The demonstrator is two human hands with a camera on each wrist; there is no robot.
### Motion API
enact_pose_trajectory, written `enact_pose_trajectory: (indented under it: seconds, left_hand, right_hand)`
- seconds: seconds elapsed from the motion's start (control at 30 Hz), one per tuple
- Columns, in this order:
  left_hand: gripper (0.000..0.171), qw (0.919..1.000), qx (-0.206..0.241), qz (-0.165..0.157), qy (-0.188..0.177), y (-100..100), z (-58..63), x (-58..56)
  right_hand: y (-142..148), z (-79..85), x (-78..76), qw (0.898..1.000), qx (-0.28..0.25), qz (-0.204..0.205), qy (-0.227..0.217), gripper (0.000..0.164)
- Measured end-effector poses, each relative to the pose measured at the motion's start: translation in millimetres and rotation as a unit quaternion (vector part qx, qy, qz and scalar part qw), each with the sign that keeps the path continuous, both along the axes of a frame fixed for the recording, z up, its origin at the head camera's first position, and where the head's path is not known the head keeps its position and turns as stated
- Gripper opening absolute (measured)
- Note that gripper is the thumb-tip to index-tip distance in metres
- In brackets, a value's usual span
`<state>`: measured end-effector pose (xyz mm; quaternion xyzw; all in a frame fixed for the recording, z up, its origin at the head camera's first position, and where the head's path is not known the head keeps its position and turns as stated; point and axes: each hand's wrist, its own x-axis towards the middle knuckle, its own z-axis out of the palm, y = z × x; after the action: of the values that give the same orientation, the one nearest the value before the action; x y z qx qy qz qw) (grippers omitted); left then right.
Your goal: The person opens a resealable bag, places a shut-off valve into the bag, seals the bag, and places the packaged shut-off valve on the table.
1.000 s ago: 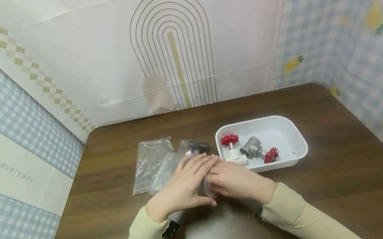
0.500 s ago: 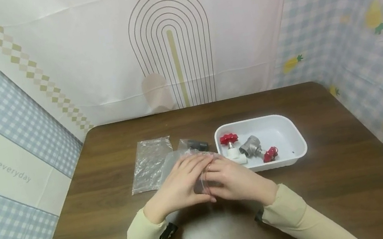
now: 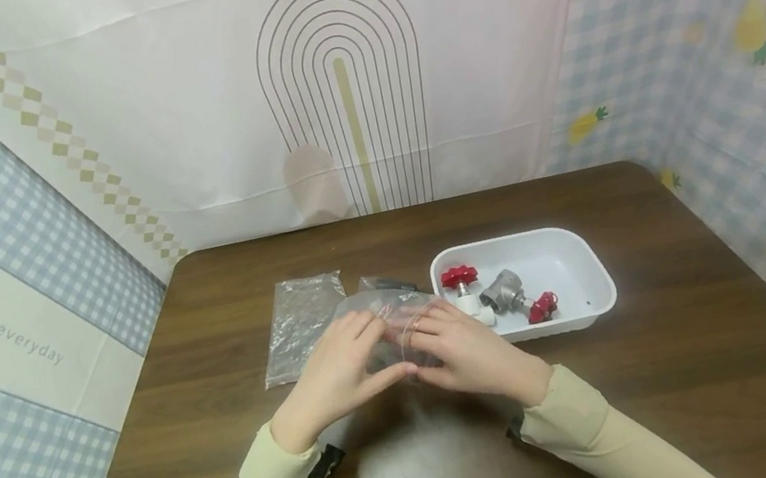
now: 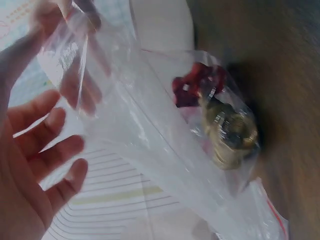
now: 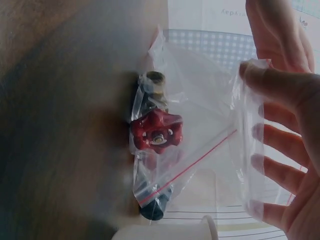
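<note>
A clear zip bag (image 3: pixel 378 301) with a red line at its mouth stands tilted between both hands. Inside it lies a brass valve (image 4: pixel 227 135) with a red handwheel (image 5: pixel 157 132). My right hand (image 3: pixel 470 351) holds the bag's mouth; its thumb (image 5: pixel 272 87) lies on the rim and the fingers show through the film. Loosely bent, the fingers of my left hand (image 4: pixel 37 155) are apart from the bag in the left wrist view. In the head view the left thumb tip meets the right thumb at the mouth. The hands hide the valve there.
To the right, a white tray (image 3: pixel 596 309) holds a white valve (image 3: pixel 468 305) with a red handwheel and a grey metal valve (image 3: pixel 506 294). A flat clear bag (image 3: pixel 299 329) lies left. Behind the hands is a dark pipe fitting (image 3: pixel 394 284) in plastic.
My left hand has shifted left and its fingers have drawn away from the right hand. The bag's mouth stands wider, and its upper part covers more of the dark fitting.
</note>
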<state>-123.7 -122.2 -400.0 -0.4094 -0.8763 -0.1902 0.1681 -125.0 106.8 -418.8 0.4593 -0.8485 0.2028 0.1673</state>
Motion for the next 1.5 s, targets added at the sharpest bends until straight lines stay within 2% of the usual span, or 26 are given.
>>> enact_pose_trajectory:
  seconds: [0.13,0.23,0.37,0.5,0.6,0.8,1.03,1.13,1.23,1.33,1.5]
  left_hand:
    - [0.032,0.9994,-0.017,0.026,0.015,8.9,3.3,3.8]
    - [0.031,0.9976,-0.038,0.045,0.037,15.6,4.7,5.9]
    - [0.03,0.9941,-0.059,0.064,0.064,22.2,4.4,8.6]
    - [0.019,0.9925,-0.06,0.073,0.078,25.9,2.4,13.2]
    - [0.013,0.9913,-0.053,0.088,0.083,27.1,0.6,15.3]
    - [0.021,0.9883,-0.007,0.136,0.068,28.4,2.3,14.4]
    - [0.036,0.9851,0.031,0.165,0.038,28.6,9.1,12.1]
    - [0.037,0.9818,0.042,0.183,0.031,25.4,10.7,10.8]
    - [0.035,0.9782,0.052,0.197,0.038,23.0,11.6,8.8]
    - [0.031,0.9783,0.044,0.196,0.052,23.4,10.6,8.4]
    - [0.018,0.9819,-0.007,0.179,0.061,27.9,8.3,13.7]
  right_hand:
    - [-2.1,-0.4,1.3,1.0,0.004,-0.009,0.011,0.043]
    - [-3.8,-0.8,2.2,1.0,0.011,-0.017,0.02,0.038]
    - [-5.0,-1.2,3.3,1.0,0.009,-0.027,0.008,0.037]
    - [-5.0,-1.5,4.9,0.999,-0.006,-0.031,-0.01,0.035]
    - [-4.8,-1.4,6.0,0.999,-0.017,-0.03,-0.007,0.032]
    - [-5.1,1.9,10.6,0.999,-0.042,-0.017,0.018,0.029]
    - [-0.8,2.7,15.3,0.997,-0.042,0.026,0.054,0.028]
    - [0.3,2.6,15.8,0.998,-0.03,0.036,0.046,0.03]
    - [0.8,2.0,16.2,0.999,-0.019,0.028,0.031,0.031]
    - [0.0,1.5,16.0,1.0,-0.012,0.013,0.016,0.03]
    - [-3.8,2.3,13.7,1.0,0.013,-0.004,0.022,0.031]
